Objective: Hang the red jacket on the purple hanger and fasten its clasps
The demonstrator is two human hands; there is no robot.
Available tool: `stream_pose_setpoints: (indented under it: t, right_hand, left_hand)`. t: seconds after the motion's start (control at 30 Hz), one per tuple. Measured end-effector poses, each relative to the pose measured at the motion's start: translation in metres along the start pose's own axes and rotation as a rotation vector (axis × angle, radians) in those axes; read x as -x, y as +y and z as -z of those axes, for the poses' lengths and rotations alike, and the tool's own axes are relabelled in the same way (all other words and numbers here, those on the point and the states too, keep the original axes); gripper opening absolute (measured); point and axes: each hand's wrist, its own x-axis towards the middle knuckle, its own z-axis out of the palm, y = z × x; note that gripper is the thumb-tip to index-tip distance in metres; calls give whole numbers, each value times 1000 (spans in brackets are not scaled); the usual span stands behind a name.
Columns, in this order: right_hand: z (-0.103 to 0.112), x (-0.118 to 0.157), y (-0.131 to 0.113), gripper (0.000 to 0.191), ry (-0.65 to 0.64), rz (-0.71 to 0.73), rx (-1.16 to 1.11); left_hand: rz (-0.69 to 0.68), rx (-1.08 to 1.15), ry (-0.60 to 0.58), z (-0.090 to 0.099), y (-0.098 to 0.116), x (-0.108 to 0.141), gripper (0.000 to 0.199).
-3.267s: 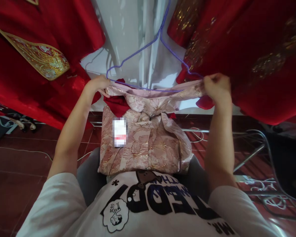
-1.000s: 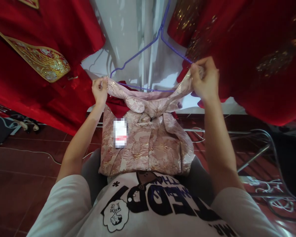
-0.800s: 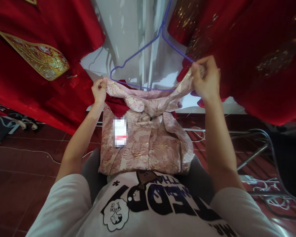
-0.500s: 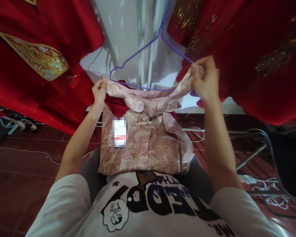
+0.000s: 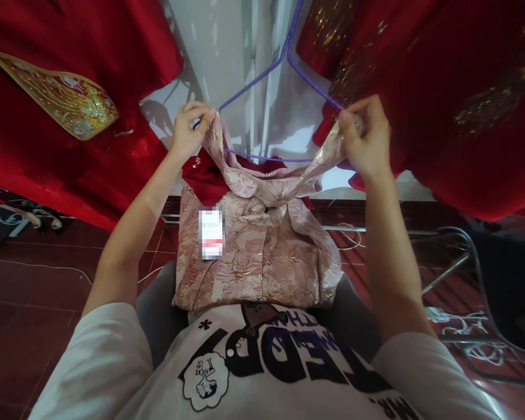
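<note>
A pink and gold brocade dress (image 5: 245,256) lies across my lap, with its upper part raised toward a purple hanger (image 5: 256,81). My left hand (image 5: 191,129) pinches the left shoulder strap of the dress at the hanger's left end. At the right end, my right hand (image 5: 367,137) grips the other strap against the hanger. The hanger's bottom bar runs behind the neckline, and its top leaves the picture. On the left of the dress is a white tag (image 5: 212,233), blurred out. Dark red cloth (image 5: 205,181) shows behind the dress.
Red garments with gold embroidery hang at the left (image 5: 131,46) and right (image 5: 420,146). A dark chair with a metal frame (image 5: 476,256) stands at the right. White cables (image 5: 485,353) lie on the red tiled floor (image 5: 35,315). A pale wall is ahead.
My left hand has moved up and to the right, lifting the left strap to the hanger's left end. My right hand has stayed almost in place.
</note>
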Motion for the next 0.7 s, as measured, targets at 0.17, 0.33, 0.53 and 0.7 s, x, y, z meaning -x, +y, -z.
stream_pose_setpoints:
  t: [0.17,0.33,0.53,0.7]
  right_hand:
    - [-4,0,-2,17,56,18,-55]
    - [-4,0,-5,14,54,-3,-51]
    - [-2,-1,-7,13,49,9,-48]
    - [-1,0,-9,14,46,9,-8]
  left_hand:
    - [266,-65,-70,10,-41,17,52]
    - [184,-321,-344,9,-57,62,74]
    - [170,-339,-310,11,-47,65,16]
    - [304,-42,12,31,-62,20,54]
